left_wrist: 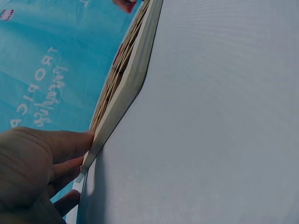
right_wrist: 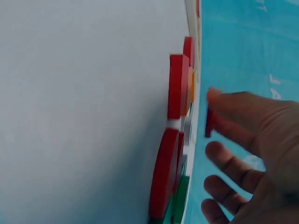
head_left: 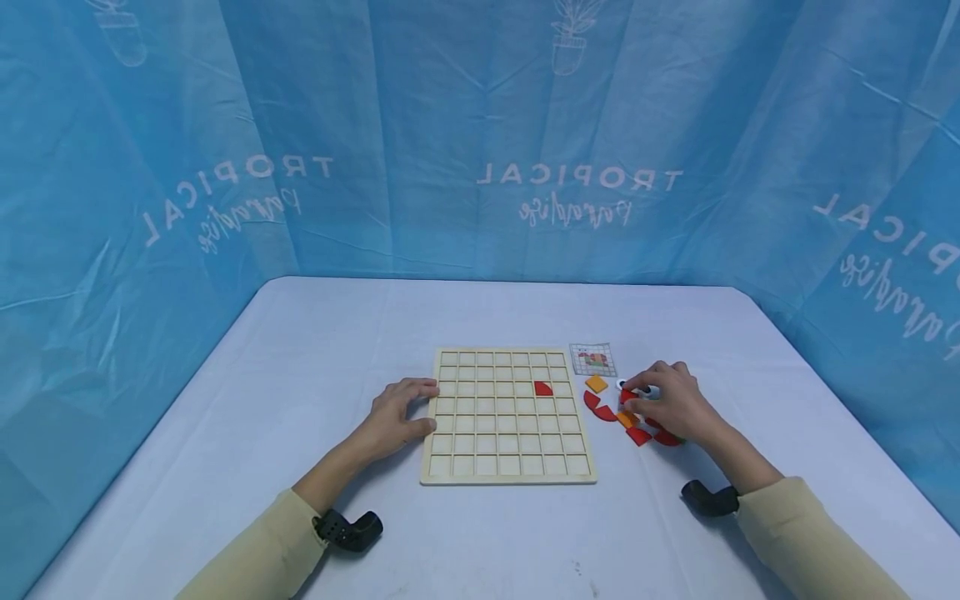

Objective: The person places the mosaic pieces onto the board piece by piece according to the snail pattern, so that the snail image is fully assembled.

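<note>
A pale wooden grid board (head_left: 508,480) lies on the white table, with one red quarter-round piece (head_left: 543,388) in a cell toward its upper right. At its left edge, my left hand (head_left: 393,421) touches the rim with thumb and fingertips, the fingers (left_wrist: 70,144) fairly straight. My right hand (head_left: 675,406) is over the loose pieces right of the board. Its thumb and forefinger pinch a thin red piece (right_wrist: 209,122), raised above the others. Below it lie red pieces (right_wrist: 178,86), an orange square (head_left: 596,383) and a green piece (right_wrist: 181,200).
A small printed pattern card (head_left: 593,360) with a colored grid picture lies beyond the loose pieces, beside the board's upper right corner. Blue curtains (head_left: 480,125) with white lettering surround the white-covered table (head_left: 337,333). Black wrist mounts (head_left: 351,532) sit on both forearms.
</note>
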Available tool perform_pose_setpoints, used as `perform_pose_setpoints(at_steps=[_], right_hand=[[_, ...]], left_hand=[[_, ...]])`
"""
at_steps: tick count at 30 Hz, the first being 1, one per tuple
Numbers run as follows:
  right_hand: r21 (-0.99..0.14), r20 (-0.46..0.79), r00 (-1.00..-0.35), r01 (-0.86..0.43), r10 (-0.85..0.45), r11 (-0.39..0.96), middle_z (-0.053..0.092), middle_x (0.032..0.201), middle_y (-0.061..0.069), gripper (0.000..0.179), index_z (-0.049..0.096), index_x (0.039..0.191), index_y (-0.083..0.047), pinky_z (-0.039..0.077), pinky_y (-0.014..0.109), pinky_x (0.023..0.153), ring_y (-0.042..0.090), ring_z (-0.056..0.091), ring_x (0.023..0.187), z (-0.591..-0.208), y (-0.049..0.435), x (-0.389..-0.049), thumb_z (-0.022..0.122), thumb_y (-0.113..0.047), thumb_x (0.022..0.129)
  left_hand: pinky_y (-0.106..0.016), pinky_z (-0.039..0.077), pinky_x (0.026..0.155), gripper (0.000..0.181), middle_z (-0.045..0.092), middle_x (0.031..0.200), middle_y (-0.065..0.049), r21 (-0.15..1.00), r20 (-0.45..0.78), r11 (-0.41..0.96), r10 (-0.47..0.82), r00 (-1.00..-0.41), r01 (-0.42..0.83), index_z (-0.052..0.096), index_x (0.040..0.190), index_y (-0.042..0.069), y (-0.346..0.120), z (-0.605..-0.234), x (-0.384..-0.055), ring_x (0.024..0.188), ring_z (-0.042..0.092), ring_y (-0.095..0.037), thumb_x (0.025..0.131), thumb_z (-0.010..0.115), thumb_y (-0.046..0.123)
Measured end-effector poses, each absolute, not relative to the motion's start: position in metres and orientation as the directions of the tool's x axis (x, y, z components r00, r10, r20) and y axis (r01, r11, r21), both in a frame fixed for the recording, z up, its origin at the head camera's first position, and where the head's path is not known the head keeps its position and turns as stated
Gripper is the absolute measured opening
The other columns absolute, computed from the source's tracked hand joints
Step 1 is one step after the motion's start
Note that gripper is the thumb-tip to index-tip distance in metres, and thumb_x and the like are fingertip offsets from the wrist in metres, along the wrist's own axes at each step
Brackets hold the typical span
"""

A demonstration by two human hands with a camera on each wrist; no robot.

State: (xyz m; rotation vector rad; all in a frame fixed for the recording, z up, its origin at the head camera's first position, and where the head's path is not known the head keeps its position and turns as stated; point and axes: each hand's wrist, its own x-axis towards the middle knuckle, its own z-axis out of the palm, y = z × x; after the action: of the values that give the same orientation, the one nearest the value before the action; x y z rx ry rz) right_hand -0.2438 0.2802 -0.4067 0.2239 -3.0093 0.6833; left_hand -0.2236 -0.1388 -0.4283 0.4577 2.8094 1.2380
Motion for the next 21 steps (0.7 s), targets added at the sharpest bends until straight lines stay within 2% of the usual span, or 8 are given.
perform_pose_setpoints(at_steps=[9,15,20,21], right_hand=[[-0.492,0.083,-0.977,-0.211,-0.196,0.844,0.06,0.11,0.006,0.037,0.07,0.109,-0.018,0.052,0.037,0.075,0.025,0.041,0.108,-0.402,0.247,-0.244,0.078,-0.026,0.075],[-0.508,0.095,-0.959,-0.277,-0.267,0.815,0.062,0.113,0.003,0.031,0.072,0.106,-0.021,0.043,0.032,0.075,0.023,0.04,0.107,-0.405,0.222,-0.248,0.077,-0.028,0.076],[-0.51,0.114,-0.937,-0.34,-0.33,0.79,0.061,0.107,-0.001,0.027,0.073,0.103,-0.023,0.039,0.032,0.076,0.02,0.04,0.106,-0.409,0.204,-0.253,0.077,-0.027,0.076],[-0.512,0.12,-0.933,-0.352,-0.34,0.784,0.062,0.105,-0.001,0.027,0.073,0.102,-0.023,0.041,0.036,0.084,0.02,0.042,0.108,-0.41,0.201,-0.254,0.077,-0.027,0.076]], left_hand=[[-0.058,0.014,0.113,0.046,0.047,0.142,-0.007,0.732,0.075,0.637,0.276,-0.958,0.241,0.057,0.125,0.006,-0.139,-0.43,-0.224,0.137,0.031,-0.033,0.081,0.069,0.012],[-0.057,0.012,0.114,0.046,0.047,0.142,-0.007,0.739,0.065,0.635,0.265,-0.962,0.225,0.057,0.126,0.007,-0.138,-0.43,-0.224,0.138,0.03,-0.032,0.081,0.069,0.012],[-0.058,0.013,0.113,0.046,0.047,0.142,-0.007,0.736,0.071,0.637,0.264,-0.962,0.229,0.058,0.125,0.006,-0.138,-0.429,-0.224,0.137,0.032,-0.032,0.081,0.069,0.011],[-0.058,0.014,0.113,0.046,0.048,0.141,-0.007,0.735,0.073,0.637,0.264,-0.962,0.231,0.058,0.125,0.006,-0.138,-0.429,-0.224,0.137,0.032,-0.032,0.081,0.069,0.011]])
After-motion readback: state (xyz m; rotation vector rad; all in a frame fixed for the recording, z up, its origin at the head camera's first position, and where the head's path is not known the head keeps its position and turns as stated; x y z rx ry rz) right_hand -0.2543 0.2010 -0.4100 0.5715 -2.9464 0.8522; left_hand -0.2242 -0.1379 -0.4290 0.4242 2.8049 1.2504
